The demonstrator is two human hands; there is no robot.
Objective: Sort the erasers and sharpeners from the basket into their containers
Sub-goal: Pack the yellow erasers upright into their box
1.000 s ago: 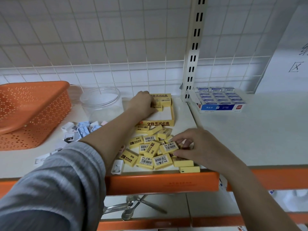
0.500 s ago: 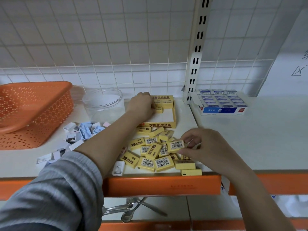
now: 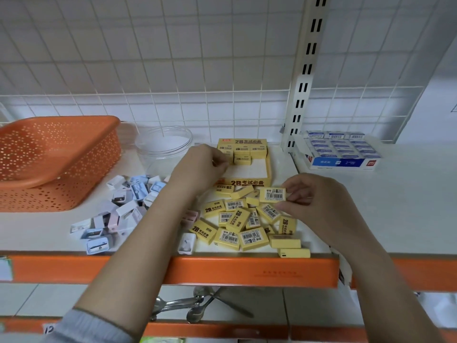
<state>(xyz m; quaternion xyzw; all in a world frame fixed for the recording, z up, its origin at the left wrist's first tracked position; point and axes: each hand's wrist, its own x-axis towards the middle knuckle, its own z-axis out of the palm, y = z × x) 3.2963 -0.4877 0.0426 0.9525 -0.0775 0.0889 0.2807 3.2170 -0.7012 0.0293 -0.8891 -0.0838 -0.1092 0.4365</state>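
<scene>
On the shelf (image 3: pixel 371 206) sit one orange basket (image 3: pixel 57 157), one clear tub (image 3: pixel 164 147), one yellow box (image 3: pixel 247 167) and a loose heap of roughly twenty yellow erasers (image 3: pixel 237 221); beside it lies a pile of pale sharpeners (image 3: pixel 118 214), too jumbled to count. The left hand (image 3: pixel 200 167) reaches into the box, fingers curled at the packed erasers there; what it grips cannot be told. The right hand (image 3: pixel 314 201) pinches one barcode-up eraser (image 3: pixel 272 194) just above the heap.

1. A stationery shop or its stockroom: orange-edged shelving (image 3: pixel 247 269) with a slotted upright (image 3: pixel 305 78) and wire-grid backing (image 3: pixel 148 58).
2. A boxed blue eraser display (image 3: pixel 342 154) stands near the shelf's back edge.
3. Barcoded yellow erasers (image 3: pixel 247 219) lie heaped at the front edge.
</scene>
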